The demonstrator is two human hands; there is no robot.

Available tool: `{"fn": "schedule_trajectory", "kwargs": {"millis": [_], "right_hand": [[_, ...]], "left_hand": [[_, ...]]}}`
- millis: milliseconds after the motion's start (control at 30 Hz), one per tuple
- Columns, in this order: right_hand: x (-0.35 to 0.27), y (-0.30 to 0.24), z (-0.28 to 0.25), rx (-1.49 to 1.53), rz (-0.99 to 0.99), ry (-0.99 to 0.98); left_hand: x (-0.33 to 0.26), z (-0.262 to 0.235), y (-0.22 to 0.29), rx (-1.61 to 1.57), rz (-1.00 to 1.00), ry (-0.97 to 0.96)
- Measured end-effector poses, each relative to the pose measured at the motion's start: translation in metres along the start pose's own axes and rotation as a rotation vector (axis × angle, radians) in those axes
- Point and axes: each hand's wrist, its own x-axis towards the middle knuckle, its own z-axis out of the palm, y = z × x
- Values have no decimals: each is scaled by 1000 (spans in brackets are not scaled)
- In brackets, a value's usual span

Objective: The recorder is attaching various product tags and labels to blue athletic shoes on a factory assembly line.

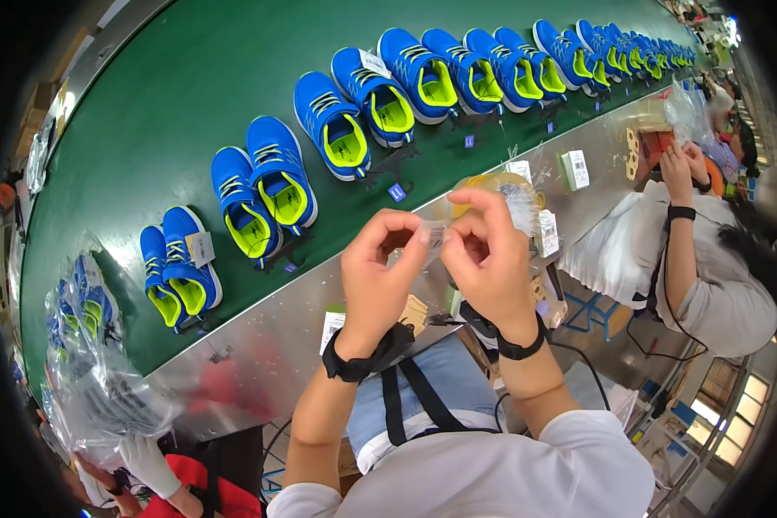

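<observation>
My left hand (pixel 378 278) and my right hand (pixel 490 266) are raised in front of me, close together at the near edge of the green table. Each pinches with thumb and index finger. Between the fingertips stretches a small, clear, thin plastic piece (pixel 434 231); its exact kind is too small to make out. Just behind my right hand lies a yellow ring-shaped roll (pixel 483 183) with a bundle of clear thin strands (pixel 520 205). Beyond my hands stand blue sneakers (pixel 332 125) with lime-green linings, in pairs.
The row of sneakers runs along the green table (pixel 207 78). Card tags (pixel 575 170) rest on the metal ledge (pixel 259 337). On the right, a co-worker (pixel 712 259) sits at the same ledge. At the left, a gloved hand (pixel 147 466) is near a clear plastic bag (pixel 116 401).
</observation>
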Motion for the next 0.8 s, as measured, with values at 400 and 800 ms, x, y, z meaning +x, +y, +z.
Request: {"fn": "schedule_trajectory", "kwargs": {"millis": [400, 800], "right_hand": [[2, 48, 80, 242, 16, -328], [42, 58, 137, -96, -224, -217]], "left_hand": [[-6, -90, 19, 1346, 809, -413], [34, -171, -23, 1627, 352, -274]]}}
